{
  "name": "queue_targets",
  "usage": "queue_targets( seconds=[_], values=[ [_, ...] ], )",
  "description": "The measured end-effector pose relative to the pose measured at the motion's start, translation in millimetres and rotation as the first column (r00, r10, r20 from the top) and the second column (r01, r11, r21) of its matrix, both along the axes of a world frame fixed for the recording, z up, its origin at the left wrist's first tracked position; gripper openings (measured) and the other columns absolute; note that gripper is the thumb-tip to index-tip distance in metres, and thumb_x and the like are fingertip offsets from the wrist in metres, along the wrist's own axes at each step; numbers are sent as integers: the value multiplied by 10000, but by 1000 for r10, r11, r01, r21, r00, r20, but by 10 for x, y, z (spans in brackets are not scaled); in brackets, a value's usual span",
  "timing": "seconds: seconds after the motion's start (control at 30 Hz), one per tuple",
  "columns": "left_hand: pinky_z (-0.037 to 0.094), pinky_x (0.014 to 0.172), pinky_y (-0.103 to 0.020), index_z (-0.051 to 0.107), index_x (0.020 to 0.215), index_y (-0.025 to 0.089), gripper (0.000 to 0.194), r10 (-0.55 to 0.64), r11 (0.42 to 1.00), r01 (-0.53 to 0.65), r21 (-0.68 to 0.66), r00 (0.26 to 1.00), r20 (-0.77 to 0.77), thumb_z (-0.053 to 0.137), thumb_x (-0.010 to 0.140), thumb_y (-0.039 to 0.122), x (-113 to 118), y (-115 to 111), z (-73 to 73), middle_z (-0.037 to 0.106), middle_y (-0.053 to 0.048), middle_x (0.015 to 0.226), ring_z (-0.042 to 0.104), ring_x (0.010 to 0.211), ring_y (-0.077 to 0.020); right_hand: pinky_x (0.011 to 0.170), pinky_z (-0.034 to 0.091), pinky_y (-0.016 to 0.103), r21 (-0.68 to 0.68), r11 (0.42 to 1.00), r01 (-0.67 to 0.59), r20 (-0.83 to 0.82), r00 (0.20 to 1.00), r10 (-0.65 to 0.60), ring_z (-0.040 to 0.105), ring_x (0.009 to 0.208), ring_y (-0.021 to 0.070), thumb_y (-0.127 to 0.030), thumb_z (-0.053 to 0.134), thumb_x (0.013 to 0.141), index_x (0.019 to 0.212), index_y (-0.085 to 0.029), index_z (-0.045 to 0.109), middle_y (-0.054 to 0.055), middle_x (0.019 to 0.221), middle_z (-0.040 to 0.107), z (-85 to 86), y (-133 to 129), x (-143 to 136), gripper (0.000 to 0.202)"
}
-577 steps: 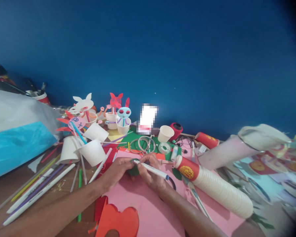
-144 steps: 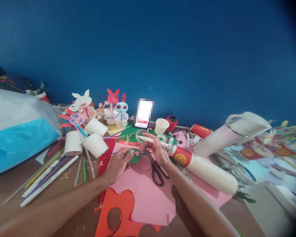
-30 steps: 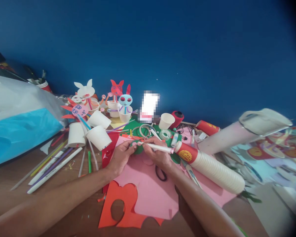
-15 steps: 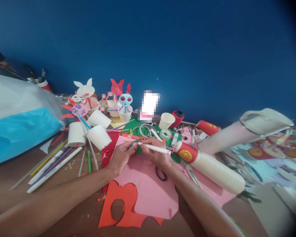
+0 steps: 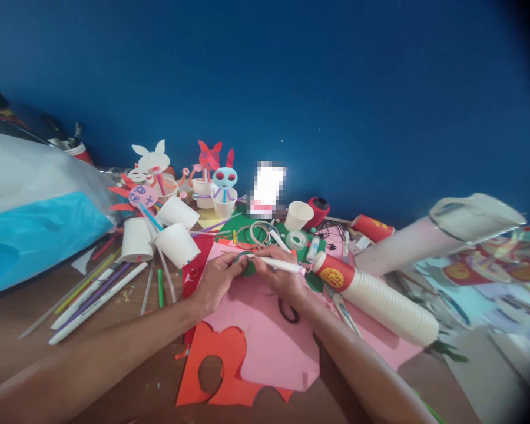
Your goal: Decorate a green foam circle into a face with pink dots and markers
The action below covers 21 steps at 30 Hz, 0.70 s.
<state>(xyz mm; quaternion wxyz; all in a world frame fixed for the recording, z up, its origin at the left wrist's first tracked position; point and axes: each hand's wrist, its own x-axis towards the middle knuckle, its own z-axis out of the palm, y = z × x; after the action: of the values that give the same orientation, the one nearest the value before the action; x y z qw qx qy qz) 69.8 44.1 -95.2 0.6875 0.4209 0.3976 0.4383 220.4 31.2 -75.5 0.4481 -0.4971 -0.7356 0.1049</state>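
Between my hands is a small green paper piece [image 5: 248, 269], partly covered by fingers. My left hand [image 5: 216, 280] pinches its left edge. My right hand [image 5: 282, 277] is closed round a white marker [image 5: 279, 264], whose tip meets the green piece and whose pinkish end points right. Under both hands lies a pink sheet [image 5: 278, 347] with a curved lower edge. It overlaps an orange sheet [image 5: 229, 377] that has a round hole cut in it. A dark ring [image 5: 288, 311] rests on the pink sheet below my right hand.
A long stack of paper cups [image 5: 393, 306] lies right of my right hand. Tipped cups [image 5: 176, 245], markers [image 5: 98, 303] and straws lie left. Paper animal figures [image 5: 225, 178] stand behind, near a tape roll [image 5: 296, 239]. A plastic bag [image 5: 39, 218] fills the far left.
The marker in my right hand has shifted very slightly, its rear end a little lower and to the left. My left hand and the objects around look the same.
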Motion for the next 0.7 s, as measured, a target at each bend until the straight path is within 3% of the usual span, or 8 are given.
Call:
queue_targets(
  seconds=[0.23, 0.5, 0.7],
  values=[
    [381, 624, -233, 693, 856, 154, 260, 6, 1000, -6, -31, 1000, 2, 672, 664, 327, 6, -20, 38, 657, -20, 738, 529, 645, -116, 591, 478, 252, 49, 995, 85, -97, 992, -80, 588, 632, 133, -234, 548, 795, 753, -189, 601, 10, 693, 628, 15, 41, 44, 81],
    [368, 534, -222, 676, 950, 158, 329, -20, 998, 22, -52, 999, 33, 649, 683, 348, 1, -15, 32, 657, -33, 772, 501, 594, -107, 589, 490, 248, -15, 997, 77, -232, 970, -79, 586, 655, 134, -223, 545, 795, 880, -195, 564, 24, 777, 608, 6, 25, 40, 91],
    [373, 638, -226, 684, 947, 160, 287, -30, 999, 31, -27, 998, 55, 634, 707, 309, 3, -6, 21, 658, -32, 785, 512, 690, -119, 604, 489, 263, 3, 998, 64, -130, 989, -63, 597, 651, 144, -231, 559, 771, 844, -190, 579, 34, 760, 636, 26, -10, -2, 86]
  ],
)
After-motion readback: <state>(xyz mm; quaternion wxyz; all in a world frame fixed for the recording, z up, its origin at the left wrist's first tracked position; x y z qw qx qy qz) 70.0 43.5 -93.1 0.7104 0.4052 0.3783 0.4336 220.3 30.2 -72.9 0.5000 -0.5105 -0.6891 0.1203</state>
